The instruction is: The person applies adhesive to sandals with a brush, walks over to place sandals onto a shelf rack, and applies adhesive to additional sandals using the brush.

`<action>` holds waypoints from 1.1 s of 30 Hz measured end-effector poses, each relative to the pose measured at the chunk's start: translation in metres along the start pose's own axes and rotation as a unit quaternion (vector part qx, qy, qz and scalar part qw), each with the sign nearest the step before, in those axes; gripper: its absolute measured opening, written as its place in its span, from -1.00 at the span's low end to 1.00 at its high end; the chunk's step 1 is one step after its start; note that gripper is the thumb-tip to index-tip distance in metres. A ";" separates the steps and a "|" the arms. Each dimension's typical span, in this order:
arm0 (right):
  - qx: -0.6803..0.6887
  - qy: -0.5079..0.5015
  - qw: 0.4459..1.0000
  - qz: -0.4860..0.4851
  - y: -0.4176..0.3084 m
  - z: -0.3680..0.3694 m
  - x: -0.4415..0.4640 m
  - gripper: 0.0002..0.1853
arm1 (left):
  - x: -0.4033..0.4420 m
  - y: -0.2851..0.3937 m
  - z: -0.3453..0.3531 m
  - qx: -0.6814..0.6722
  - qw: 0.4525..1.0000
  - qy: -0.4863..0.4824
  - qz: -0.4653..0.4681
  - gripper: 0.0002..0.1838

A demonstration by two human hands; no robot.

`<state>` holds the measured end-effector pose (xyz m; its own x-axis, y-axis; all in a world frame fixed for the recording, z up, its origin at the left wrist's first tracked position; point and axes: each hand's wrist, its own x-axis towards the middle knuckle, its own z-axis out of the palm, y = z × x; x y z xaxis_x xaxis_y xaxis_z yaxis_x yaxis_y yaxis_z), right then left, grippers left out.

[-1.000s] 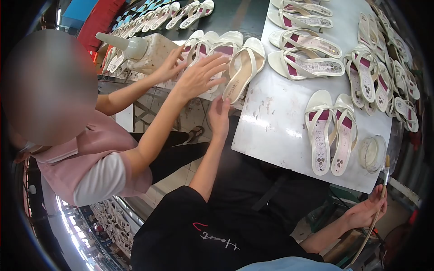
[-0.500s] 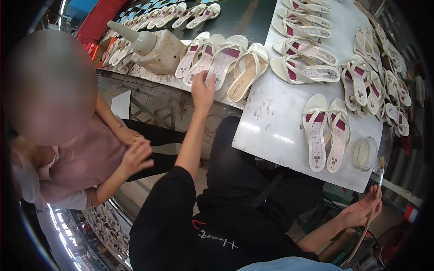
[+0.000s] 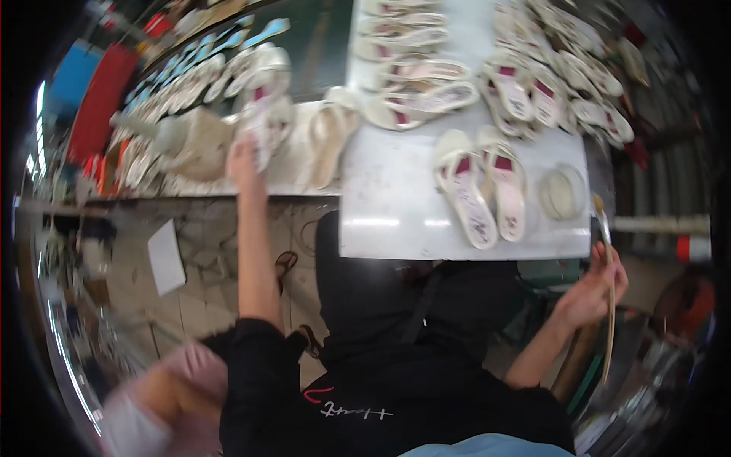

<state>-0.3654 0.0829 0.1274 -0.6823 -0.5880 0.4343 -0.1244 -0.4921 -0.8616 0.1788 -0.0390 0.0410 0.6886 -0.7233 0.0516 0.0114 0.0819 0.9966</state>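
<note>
My left hand (image 3: 244, 158) is closed on the toe or heel end of a white strappy sandal (image 3: 263, 129) at the bench's left part; motion blur hides which end. More sandals press against it, so I cannot tell how many are gripped. To its right lies a sandal with a tan insole (image 3: 330, 141). My right hand (image 3: 595, 291) grips a long-handled brush (image 3: 608, 320), bristles up, beyond the white board's right edge. On the white board (image 3: 388, 190) rests a pair of sandals (image 3: 470, 194) with maroon patches, beside a round clear dish (image 3: 562, 192).
A stained bottle with a nozzle (image 3: 194, 141) stands left of my left hand. Rows of sandals (image 3: 419, 80) line the board's far side, with a pile (image 3: 525, 95) at the right. A co-worker's blurred arm and pink top (image 3: 190, 381) are at lower left.
The view has swung left, blurring things. My left hand has shifted the sandals away from the tan-insole one, toward the back row. The co-worker has mostly left the view. My right hand still holds the brush.
</note>
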 end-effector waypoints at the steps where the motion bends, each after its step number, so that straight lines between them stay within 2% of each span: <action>1: -0.001 -0.005 1.000 -0.002 -0.003 0.001 0.000 -0.87 | -0.015 0.017 0.002 -0.114 0.992 -0.058 -0.026 -0.58; 2: -0.010 0.005 1.000 -0.006 -0.004 0.002 -0.001 -0.86 | -0.031 0.034 0.003 -0.224 0.968 -0.104 -0.053 -0.52; 3: -0.013 0.006 1.000 -0.007 -0.008 0.003 -0.002 -0.87 | -0.047 0.043 0.008 -0.227 0.965 -0.114 -0.059 -0.52; 5: -0.007 0.001 1.000 0.000 -0.010 0.007 -0.003 -0.87 | -0.088 0.061 0.015 -0.383 0.892 -0.208 -0.123 -0.36; 6: -0.003 -0.003 1.000 0.008 -0.009 0.005 -0.004 -0.87 | -0.110 0.066 0.023 -0.445 0.861 -0.180 -0.166 -0.27; 7: 0.001 -0.010 1.000 0.000 -0.008 0.002 -0.005 -0.87 | -0.126 0.063 0.026 -0.425 0.861 -0.238 -0.145 -0.26; 9: -0.016 -0.017 1.000 -0.005 -0.010 0.001 -0.005 -0.87 | -0.163 0.066 0.045 -0.533 0.784 -0.232 -0.219 -0.23; 11: -0.028 -0.017 0.999 -0.011 -0.014 -0.002 -0.006 -0.87 | -0.186 0.060 0.055 -0.519 0.764 -0.317 -0.214 -0.19; 14: -0.026 -0.020 0.999 -0.018 -0.017 -0.006 -0.006 -0.87 | -0.214 0.071 0.073 -0.572 0.721 -0.304 -0.248 0.04; 16: -0.023 -0.020 0.999 -0.023 -0.020 -0.009 -0.005 -0.87 | -0.223 0.079 0.081 -0.536 0.742 -0.338 -0.219 0.09; 20: -0.023 -0.016 0.999 -0.029 -0.023 -0.016 -0.006 -0.87 | -0.227 0.087 0.078 -0.552 0.692 -0.391 -0.252 0.13; 22: -0.029 -0.015 0.999 -0.028 -0.023 -0.017 -0.005 -0.87 | -0.229 0.090 0.076 -0.542 0.691 -0.408 -0.249 0.13; 26: -0.037 -0.014 0.999 -0.031 -0.022 -0.018 -0.003 -0.86 | -0.234 0.100 0.078 -0.503 0.704 -0.441 -0.238 0.08; 28: -0.032 -0.016 0.999 -0.025 -0.019 -0.017 0.000 -0.86 | -0.236 0.105 0.077 -0.477 0.711 -0.429 -0.288 0.02; 29: -0.025 -0.020 0.999 -0.021 -0.016 -0.017 0.004 -0.85 | -0.237 0.108 0.077 -0.446 0.729 -0.425 -0.299 -0.07; 31: -0.106 0.003 0.994 -0.015 -0.004 -0.008 0.011 -0.89 | -0.235 0.095 0.074 -0.455 0.717 -0.427 -0.310 -0.08; 32: -0.130 -0.006 0.991 -0.013 0.005 -0.010 0.017 -0.90 | -0.239 0.105 0.076 -0.435 0.745 -0.369 -0.346 -0.05; 33: -0.153 -0.038 0.987 -0.016 0.014 -0.012 0.025 -0.90 | -0.237 0.094 0.070 -0.382 0.767 -0.417 -0.303 -0.03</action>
<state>-0.3932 0.0688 0.1228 -0.6207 -0.6271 0.4706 -0.3651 -0.3000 -0.8813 -0.0335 0.0922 0.1266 -0.3109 -0.9482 -0.0657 0.7872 -0.2956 0.5413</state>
